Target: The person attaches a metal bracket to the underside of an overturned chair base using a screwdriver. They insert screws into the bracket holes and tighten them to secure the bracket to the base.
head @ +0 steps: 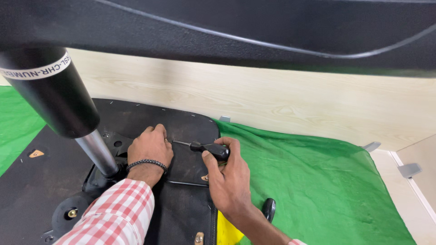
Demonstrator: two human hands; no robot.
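Chair underside (181,131), black and flat, lies across the middle of the view on a green cloth (318,181), and this cloth is spread on the pale wooden worktop (281,104). From the underside a black gas-lift column (52,90) with its shiny steel rod (96,152) rises toward 11 o'clock, out of a black mechanism plate (97,179).

The left hand (149,149), with a checked sleeve (113,213) and a dark bracelet (146,164), rests on the black surface with the fingers curled down and pressing; it grasps nothing that I can see. The right hand (229,179) is at about 4 o'clock from it, and its fingers are clenched around the black handle of a screwdriver (210,148).

The long axis of the screwdriver is almost level, running from 3 o'clock to 9 o'clock, and the thin shaft points to 9 o'clock. The tip ends just beside the left fingertips (162,131), touching or nearly touching the surface there; the screw itself I cannot see. The right wrist is bent, and the forearm comes in from 5 o'clock.

A second dark handle (269,208) lies on the cloth near the right forearm.
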